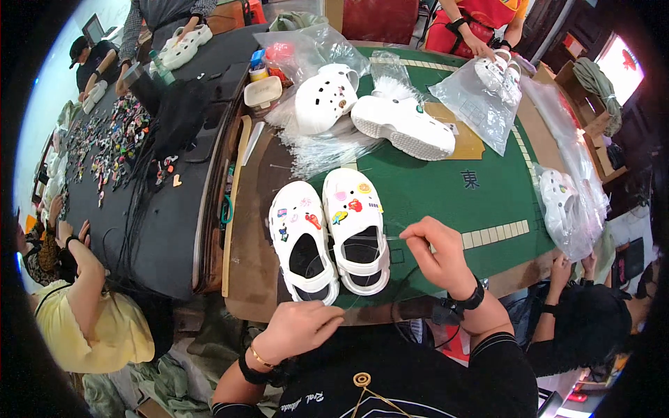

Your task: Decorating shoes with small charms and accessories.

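A pair of white clogs, the left clog (298, 228) and the right clog (362, 221), lies side by side on the table before me, heels toward me. Colourful charms dot both uppers. Just right of the right clog, my right hand (437, 254) pinches the end of a thin clear plastic strand (394, 238), which runs toward that clog's opening. Below the left clog's heel, my left hand (303, 329) is closed with thumb and fingertips together, a fine clear strand showing by its fingers. How the strand passes through the straps is too fine to make out.
Behind the clogs lie a bundle of clear strands (327, 150) and another white clog pair (408, 129). Bagged clogs (557, 202) sit at right. A black table (167, 230) with heaped charms (118, 139) adjoins at left. Co-workers' hands (481, 49) work around both tables.
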`<state>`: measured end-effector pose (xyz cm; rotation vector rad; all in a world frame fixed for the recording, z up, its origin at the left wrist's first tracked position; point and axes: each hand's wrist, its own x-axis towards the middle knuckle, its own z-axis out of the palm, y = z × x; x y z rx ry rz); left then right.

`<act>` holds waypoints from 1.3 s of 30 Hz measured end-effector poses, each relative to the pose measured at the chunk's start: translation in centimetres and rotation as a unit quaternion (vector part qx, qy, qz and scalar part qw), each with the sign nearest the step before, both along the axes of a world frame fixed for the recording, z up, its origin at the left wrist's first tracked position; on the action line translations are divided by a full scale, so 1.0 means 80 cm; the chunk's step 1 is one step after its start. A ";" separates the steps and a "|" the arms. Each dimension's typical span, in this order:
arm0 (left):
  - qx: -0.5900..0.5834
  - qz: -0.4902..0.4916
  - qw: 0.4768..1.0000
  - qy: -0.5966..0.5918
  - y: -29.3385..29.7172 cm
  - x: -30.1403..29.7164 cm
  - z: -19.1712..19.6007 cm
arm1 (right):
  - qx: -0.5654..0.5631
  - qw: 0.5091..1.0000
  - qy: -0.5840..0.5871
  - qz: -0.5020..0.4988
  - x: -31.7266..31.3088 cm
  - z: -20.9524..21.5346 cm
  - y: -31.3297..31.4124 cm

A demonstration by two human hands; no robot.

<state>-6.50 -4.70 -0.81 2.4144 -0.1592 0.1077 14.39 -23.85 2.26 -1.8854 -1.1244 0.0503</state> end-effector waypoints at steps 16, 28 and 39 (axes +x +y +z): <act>-0.455 0.251 0.842 0.147 0.013 -0.018 0.025 | -0.042 0.950 -0.193 0.242 -0.053 -0.037 -0.001; -0.245 0.020 0.964 0.097 0.014 -0.020 0.020 | -0.056 0.971 -0.089 0.214 -0.054 -0.049 -0.017; -0.333 -0.057 0.941 -0.022 0.018 -0.030 0.010 | -0.053 0.977 -0.025 0.206 -0.057 -0.052 -0.014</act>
